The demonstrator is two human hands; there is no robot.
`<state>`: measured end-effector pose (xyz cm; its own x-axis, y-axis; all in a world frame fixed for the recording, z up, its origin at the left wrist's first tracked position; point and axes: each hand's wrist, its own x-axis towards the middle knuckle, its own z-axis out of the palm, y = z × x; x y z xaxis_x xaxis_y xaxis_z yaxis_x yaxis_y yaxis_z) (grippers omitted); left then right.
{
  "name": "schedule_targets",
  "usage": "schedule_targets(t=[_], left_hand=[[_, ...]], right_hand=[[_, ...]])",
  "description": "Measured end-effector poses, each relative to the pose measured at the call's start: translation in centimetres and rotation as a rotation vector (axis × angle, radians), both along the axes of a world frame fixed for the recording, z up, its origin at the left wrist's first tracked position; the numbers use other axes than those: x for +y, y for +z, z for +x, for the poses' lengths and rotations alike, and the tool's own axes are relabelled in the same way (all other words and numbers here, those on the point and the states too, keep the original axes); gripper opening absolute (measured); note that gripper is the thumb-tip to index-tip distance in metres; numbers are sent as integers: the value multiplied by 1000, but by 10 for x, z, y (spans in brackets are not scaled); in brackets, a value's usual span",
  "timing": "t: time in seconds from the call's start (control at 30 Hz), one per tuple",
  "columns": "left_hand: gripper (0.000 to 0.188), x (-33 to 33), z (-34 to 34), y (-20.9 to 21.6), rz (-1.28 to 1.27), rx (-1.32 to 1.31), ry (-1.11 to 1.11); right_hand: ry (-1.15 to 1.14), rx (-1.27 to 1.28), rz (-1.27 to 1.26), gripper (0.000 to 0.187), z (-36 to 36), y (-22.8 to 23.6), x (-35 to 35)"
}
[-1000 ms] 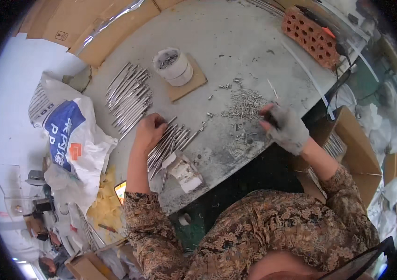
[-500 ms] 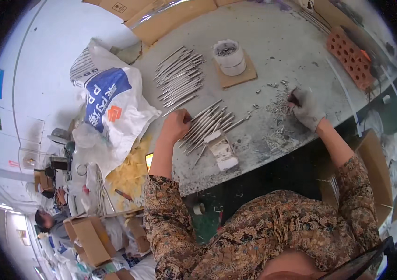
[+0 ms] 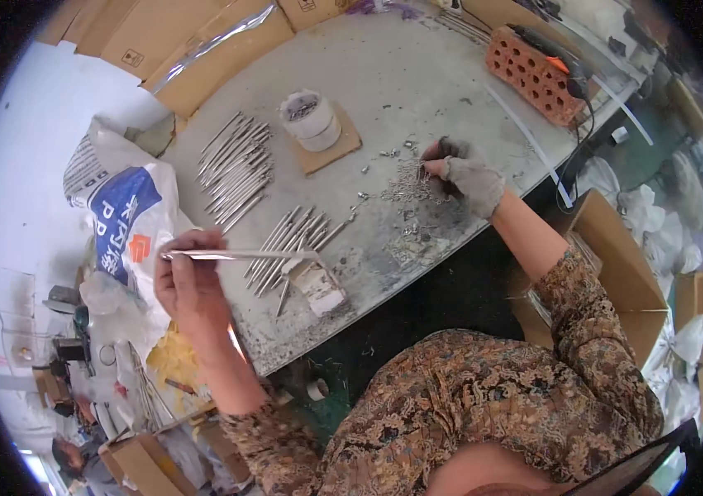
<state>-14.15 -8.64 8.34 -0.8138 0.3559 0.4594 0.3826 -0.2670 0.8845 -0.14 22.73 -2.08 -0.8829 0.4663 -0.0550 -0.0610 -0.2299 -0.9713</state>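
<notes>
My left hand (image 3: pixel 190 285) holds a long thin metal rod (image 3: pixel 240 255) level above the near left edge of the grey worktable (image 3: pixel 417 74). Just right of it lies a loose group of similar rods (image 3: pixel 293 240), with a second, larger group (image 3: pixel 235 169) farther back. My right hand (image 3: pixel 467 175), in a grey fingerless glove, is pinched over a pile of small metal parts (image 3: pixel 405 186) at the table's right part. A small white block (image 3: pixel 318 285) lies near the front edge.
A white tub (image 3: pixel 310 116) of small parts stands on a cardboard square (image 3: pixel 347 145). A red perforated brick (image 3: pixel 533 74) and a cable lie at the far right. A white and blue sack (image 3: pixel 124 215) leans left of the table. Open cardboard boxes (image 3: pixel 616 256) stand at the right.
My left hand has lifted one rod out of the near group and drawn it to the left. My right hand stays on the pile of small parts.
</notes>
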Motion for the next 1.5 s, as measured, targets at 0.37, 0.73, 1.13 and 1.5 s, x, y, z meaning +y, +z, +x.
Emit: schedule_targets(t=[0.37,0.73,1.13,1.5], left_hand=[[22,90,107,-97,-73,-894,-514],[26,78,120,-112,-113,-925,-600],[27,91,114,-108,-203,-881,-635],[19,130,95,-105,-367,-554,-437]], right_hand=[[175,-66,277,24,15,4,3],[238,-139,252,35,27,22,-5],[256,-26,-147,31,34,27,-21],[310,-46,-231,24,36,23,-26]])
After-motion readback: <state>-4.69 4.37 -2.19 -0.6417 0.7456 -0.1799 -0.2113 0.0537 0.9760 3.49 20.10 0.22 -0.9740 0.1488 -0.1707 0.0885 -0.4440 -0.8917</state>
